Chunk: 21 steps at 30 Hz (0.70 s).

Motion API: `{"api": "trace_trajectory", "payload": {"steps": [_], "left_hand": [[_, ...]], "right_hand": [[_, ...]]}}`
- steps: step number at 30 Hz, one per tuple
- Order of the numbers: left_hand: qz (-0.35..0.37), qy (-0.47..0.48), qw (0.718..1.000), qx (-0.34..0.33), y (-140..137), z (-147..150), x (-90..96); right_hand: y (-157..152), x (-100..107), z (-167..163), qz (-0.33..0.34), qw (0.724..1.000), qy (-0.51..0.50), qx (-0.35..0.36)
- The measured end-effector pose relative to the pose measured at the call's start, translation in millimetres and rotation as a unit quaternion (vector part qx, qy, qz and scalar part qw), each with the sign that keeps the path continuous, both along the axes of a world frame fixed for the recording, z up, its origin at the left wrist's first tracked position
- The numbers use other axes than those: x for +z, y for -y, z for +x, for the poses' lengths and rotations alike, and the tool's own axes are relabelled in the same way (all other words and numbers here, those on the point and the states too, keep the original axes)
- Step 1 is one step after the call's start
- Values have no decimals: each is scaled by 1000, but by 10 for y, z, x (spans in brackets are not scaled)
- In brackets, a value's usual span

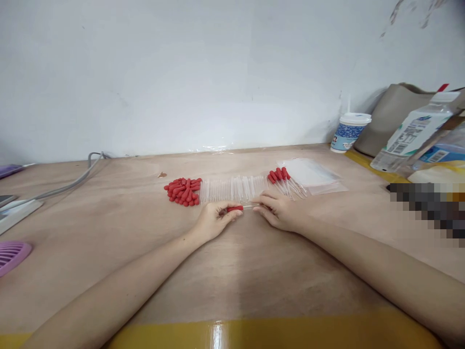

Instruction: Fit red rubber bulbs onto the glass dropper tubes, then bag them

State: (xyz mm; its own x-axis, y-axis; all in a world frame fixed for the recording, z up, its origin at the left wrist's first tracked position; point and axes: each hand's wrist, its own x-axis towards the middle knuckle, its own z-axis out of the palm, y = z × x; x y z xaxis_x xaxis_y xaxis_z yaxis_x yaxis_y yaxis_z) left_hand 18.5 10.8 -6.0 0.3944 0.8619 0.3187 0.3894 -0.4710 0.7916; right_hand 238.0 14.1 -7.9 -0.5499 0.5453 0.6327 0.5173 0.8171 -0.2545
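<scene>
My left hand (213,220) is closed round a red rubber dropper bulb (235,208), held sideways just above the table. From the bulb's open end a thin clear dropper tube (248,207) runs right, and my right hand (278,211) pinches its other end. Left of the hands lies a pile of red rubber bulbs (183,191). Beside it, behind my hands, many loose clear tubes (232,186) form a row. Several droppers with red bulbs fitted (280,175) lie behind my right hand, their tubes pointing toward me.
Clear plastic bags (308,172) lie behind the fitted droppers. At the back right stand a paper cup with straw (349,133), a tilted plastic bottle (414,128) and a grey bag (385,111). A grey cable (78,180) and a purple slotted object (13,256) lie left.
</scene>
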Motion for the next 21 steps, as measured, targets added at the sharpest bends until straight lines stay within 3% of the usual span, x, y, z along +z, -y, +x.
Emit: {"api": "trace_trajectory", "payload": {"steps": [6, 21], "left_hand": [[9, -7, 1000, -20, 13, 3, -15], [-33, -5, 998, -53, 27, 20, 17]], "right_hand": [[-7, 5, 65, -34, 999, 7, 24], [29, -87, -31, 63, 996, 59, -35]]}}
